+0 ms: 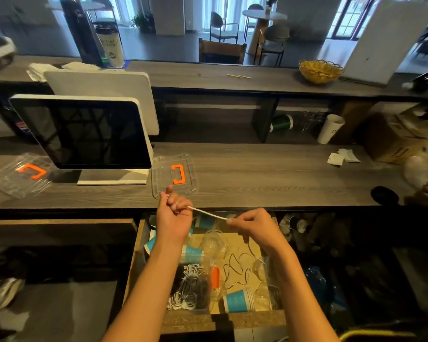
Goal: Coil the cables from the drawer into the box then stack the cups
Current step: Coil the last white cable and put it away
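Two hands: a white cable [207, 213] is held taut between them, above the open drawer [139, 245].
Left hand [174, 217]: fingers [176, 202] are curled round one end of the cable, which is gripped in the fist (index finger raised).
Right hand [253, 225]: the cable is pinched between thumb and fingertips; the rest of it is seen trailing down from under this hand into the drawer.
Loose cable: thin loops [236, 270] are spread on the drawer floor below the right hand.
Box [190, 287]: a clear box is set in the drawer below the left forearm, filled with coiled white and dark cables.
Cups: a blue paper cup [239, 301] is lying on its side below the right hand, just beside the box; more blue cups [192, 253] and clear cups [214, 243] are lying under the hands.
Lid [174, 175]: a clear lid with an orange handle is laid on the tabletop [269, 178] just beyond the left fingers.
Monitor [84, 134]: stood on the tabletop, left of the lid.
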{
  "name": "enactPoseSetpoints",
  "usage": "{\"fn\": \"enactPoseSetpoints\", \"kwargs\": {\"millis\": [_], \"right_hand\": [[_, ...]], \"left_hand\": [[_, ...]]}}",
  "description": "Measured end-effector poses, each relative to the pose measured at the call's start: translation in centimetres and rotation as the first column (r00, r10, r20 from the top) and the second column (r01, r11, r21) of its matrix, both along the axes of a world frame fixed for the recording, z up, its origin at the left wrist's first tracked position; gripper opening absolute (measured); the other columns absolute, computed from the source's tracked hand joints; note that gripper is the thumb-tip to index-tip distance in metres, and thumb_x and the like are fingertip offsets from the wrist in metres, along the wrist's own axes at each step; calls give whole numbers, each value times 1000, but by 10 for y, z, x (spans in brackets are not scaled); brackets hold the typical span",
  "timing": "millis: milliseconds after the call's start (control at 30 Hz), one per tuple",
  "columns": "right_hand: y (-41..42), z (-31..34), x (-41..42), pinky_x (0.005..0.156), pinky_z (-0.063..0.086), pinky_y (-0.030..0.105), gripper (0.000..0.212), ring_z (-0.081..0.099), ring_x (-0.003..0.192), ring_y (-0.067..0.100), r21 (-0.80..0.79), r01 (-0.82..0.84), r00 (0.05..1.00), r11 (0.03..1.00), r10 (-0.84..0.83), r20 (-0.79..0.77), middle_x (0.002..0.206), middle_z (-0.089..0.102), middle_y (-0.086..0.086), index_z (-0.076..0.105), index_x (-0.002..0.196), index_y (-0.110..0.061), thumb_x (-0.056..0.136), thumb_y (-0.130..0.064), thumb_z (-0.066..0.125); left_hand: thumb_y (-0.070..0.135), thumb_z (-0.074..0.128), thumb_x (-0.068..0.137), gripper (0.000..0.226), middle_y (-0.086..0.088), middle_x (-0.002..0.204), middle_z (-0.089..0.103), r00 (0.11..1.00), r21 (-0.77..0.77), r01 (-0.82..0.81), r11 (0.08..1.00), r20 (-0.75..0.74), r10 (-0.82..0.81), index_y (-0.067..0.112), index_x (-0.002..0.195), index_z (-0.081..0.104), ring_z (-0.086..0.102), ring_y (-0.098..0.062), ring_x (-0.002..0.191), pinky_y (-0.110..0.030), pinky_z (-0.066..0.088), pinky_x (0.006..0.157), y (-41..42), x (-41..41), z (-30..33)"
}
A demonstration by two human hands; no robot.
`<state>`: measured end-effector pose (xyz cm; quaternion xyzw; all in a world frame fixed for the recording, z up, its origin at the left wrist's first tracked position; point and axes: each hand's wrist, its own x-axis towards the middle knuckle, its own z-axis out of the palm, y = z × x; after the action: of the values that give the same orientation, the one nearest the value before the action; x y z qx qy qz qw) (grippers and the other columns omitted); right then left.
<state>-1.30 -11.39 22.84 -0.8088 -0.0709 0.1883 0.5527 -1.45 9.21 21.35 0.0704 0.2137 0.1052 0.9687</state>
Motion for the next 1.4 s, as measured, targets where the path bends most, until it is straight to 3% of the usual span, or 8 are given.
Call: {"fn": "enactPoseSetpoints", "kwargs": {"millis": [133,267,333,667,900,1133,1267,1400], "right_hand": [[-4,-1,3,65,48,20,12,59,65,4,30,-81,996,996,80,34,70,69,-5,78,85,-14,91,-19,69],[3,6,1,78,51,34,18,65,86,22,31,-276,957,961,272,96,92,75,2,77,98,-31,97,-23,60],[10,11,0,81,51,32,21,66,89,21,54,-276,953,960,267,142,92,74,-5,77,98,-28,98,-24,56],[11,1,7,63,46,24,16,59,65,7,122,167,964,978,-188,190,72,70,5,75,77,-13,88,-25,72],[10,4,5,56,44,9,13,59,59,-6,78,159,979,984,-167,114,65,70,-8,79,85,-12,90,-21,70],[0,-1,3,53,43,15,25,52,51,4,-19,42,999,999,-41,29,54,62,-3,77,74,-3,86,-25,75],[-12,-7,6,74,52,23,10,66,72,5,33,13,999,999,-14,31,74,73,-3,77,82,-14,89,-18,71],[-7,-1,6,77,48,16,17,63,83,-2,-43,-254,963,966,257,79,88,72,-10,75,100,-22,96,-14,61]], "left_hand": [[36,38,106,37,6,54,34,967,581,126,804,-252,30,13,89,61,30,-6,42,-19,26,39,2,-4,9],[35,38,106,40,-1,64,54,920,893,377,-244,-331,207,15,86,67,51,-15,60,-26,29,51,-11,-7,3],[41,33,106,47,-5,76,64,891,755,437,-489,-437,122,17,82,66,61,-22,76,-29,35,60,-22,-9,4],[52,58,91,46,-6,60,44,502,873,449,-192,-423,-754,22,57,57,33,-7,48,-20,27,47,-32,-22,16],[33,42,105,44,2,68,61,842,894,438,92,-373,-390,14,72,64,55,-11,69,-21,45,66,-30,-11,-1],[34,37,106,36,-3,85,70,1000,52,3,999,-23,-2,10,101,63,70,-14,79,-31,59,71,-6,0,-6],[40,40,105,35,9,52,39,982,325,55,944,-187,7,15,88,59,34,-4,42,-18,31,40,9,-2,2],[42,35,106,49,0,65,52,895,925,376,59,-379,234,12,82,65,48,-14,57,-28,34,52,-2,-7,-2]]}}
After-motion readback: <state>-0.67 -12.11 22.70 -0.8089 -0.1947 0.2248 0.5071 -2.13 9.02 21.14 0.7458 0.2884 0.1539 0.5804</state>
